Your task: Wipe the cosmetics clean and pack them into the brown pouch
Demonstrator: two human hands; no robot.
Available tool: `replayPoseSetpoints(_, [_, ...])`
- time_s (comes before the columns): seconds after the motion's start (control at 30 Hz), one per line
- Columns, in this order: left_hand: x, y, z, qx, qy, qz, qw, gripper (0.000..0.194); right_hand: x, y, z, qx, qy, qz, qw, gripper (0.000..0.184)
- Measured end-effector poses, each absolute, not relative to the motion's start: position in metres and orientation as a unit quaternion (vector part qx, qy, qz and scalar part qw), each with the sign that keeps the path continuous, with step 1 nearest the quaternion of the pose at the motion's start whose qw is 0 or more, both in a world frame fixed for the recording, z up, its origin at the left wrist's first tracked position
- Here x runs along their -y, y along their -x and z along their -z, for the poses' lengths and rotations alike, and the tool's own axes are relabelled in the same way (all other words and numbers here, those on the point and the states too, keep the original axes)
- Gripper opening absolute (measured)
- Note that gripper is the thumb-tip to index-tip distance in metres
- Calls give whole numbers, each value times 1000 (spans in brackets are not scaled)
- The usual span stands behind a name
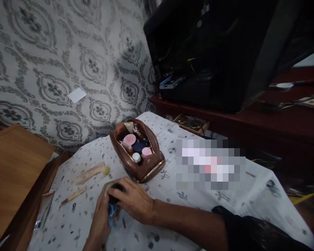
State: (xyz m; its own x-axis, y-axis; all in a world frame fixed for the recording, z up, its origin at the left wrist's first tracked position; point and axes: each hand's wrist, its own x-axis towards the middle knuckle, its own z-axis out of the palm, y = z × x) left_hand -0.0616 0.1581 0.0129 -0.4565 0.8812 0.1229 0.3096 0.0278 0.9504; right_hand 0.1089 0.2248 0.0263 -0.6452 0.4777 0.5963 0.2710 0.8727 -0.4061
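My left hand [101, 207] and my right hand [134, 198] are closed around a small dark round object [115, 194] near the front of the cloth. Its exact kind is hidden by my fingers. Just below it shows something light blue [112, 211], blurred, perhaps a cloth. Beyond my hands stands an open brown cosmetic bag [136, 170], its zip apart. Inside it lie a pink round container [129, 139], a smaller pink-lidded jar [147, 152], a white-capped jar [136, 157] and other makeup items.
On the patterned white cloth [157, 240], left of the bag, lie a pale flat tube or packet [90, 173], a small yellowish round piece [106, 170], a thin brush-like stick [73, 196] and a clear-capped tube [44, 209]. A blurred-out patch covers the right. A large black screen [199, 52] stands behind.
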Motion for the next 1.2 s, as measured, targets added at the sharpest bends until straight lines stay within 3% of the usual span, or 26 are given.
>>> replayPoseSetpoints(0.23, [-164, 64, -54, -719, -493, -455, 182, 55, -227, -126, -52, 860, 213, -54, 461, 30])
replayPoseSetpoints(0.47, [-204, 34, -78, -669, -564, -478, 78, 61, -251, -143, -75, 851, 212, -64, 476, 35])
replayPoseSetpoints(0.63, [-232, 23, -107, -611, -647, -456, 37, 44, -261, -149, -81, 839, 227, -118, 480, 41])
replayPoseSetpoints(0.73, [-247, 21, -136, -553, -702, -447, -47, 33, -261, -149, -80, 846, 214, -113, 476, 41])
replayPoseSetpoints(0.83, [-262, 20, -160, -538, -766, -342, -78, 28, -261, -150, -78, 862, 199, -92, 457, 41])
replayPoseSetpoints(1.03, [-280, 9, -176, -626, -773, 10, -103, 58, -264, -158, -80, 894, 171, -76, 408, 38])
replayPoseSetpoints(1.2, [-280, 10, -170, -632, -767, -17, -109, 46, -268, -163, -83, 895, 134, -120, 407, 36])
